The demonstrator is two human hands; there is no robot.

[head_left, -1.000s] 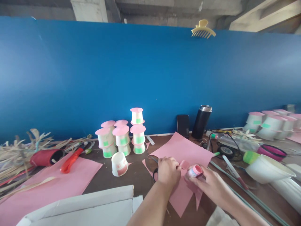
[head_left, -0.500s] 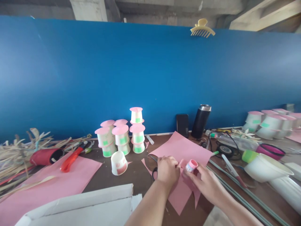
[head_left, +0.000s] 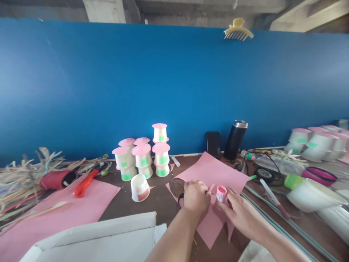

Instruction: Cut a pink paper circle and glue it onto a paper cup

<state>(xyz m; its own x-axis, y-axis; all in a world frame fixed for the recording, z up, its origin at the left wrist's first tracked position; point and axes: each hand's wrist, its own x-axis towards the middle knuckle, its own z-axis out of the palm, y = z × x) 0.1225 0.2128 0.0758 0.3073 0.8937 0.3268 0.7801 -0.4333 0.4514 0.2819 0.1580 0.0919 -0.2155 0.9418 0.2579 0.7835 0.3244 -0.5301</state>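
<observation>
My right hand (head_left: pixel 242 213) is closed around a small pink-rimmed container (head_left: pixel 221 194) with a pale label, between thumb and fingers, roughly upright. My left hand (head_left: pixel 196 197) is a closed fist just left of it. A narrow pink bit shows by its fingertips, but what the fingers grip is hidden. Both hands are over a large pink paper sheet (head_left: pixel 209 169) with a cut lower edge. Beside the left wrist is a dark scissor handle (head_left: pixel 180 200), mostly covered. A white paper cup (head_left: pixel 140 187) stands upside down to the left.
Stacked cups with pink discs (head_left: pixel 141 154) stand near the blue partition (head_left: pixel 174 83). A phone (head_left: pixel 213 145) and black flask (head_left: pixel 236 140) are behind the sheet. Green-grey rods (head_left: pixel 286 227) lie right. A white box (head_left: pixel 95 236) is front left, pink paper (head_left: pixel 92 203) beyond.
My right hand has turned the small container from tilted to more upright. My left fist stays closed beside it. The whole view has shifted slightly.
</observation>
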